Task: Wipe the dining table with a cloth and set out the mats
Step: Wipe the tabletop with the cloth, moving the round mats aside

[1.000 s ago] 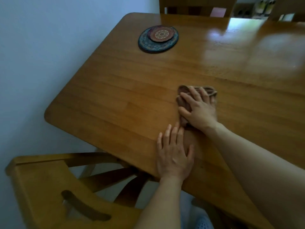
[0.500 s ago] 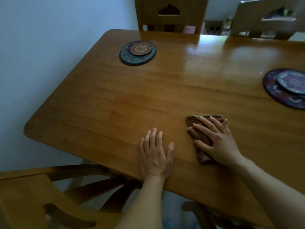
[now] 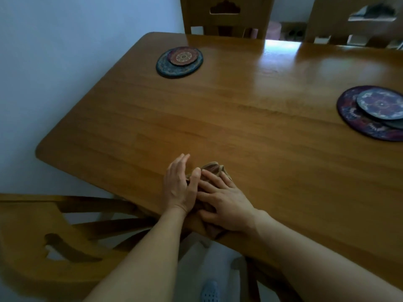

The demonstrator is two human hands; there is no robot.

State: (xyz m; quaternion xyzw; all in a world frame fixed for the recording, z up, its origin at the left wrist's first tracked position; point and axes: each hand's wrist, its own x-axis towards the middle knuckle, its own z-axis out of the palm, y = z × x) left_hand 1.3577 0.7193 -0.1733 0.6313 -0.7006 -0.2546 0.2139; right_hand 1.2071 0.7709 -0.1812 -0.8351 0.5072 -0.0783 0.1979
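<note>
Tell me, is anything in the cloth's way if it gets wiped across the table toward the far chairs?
Mostly bare wood lies ahead of the cloth, which sits under the right hand with the left hand beside it. Two stacks of round mats lie off to the sides: far left and right.

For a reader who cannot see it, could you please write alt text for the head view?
Both hands, left and right, press a bunched brown cloth at the near edge of a wooden dining table. Round patterned mats sit stacked far left and at right; wooden chairs surround it.
</note>
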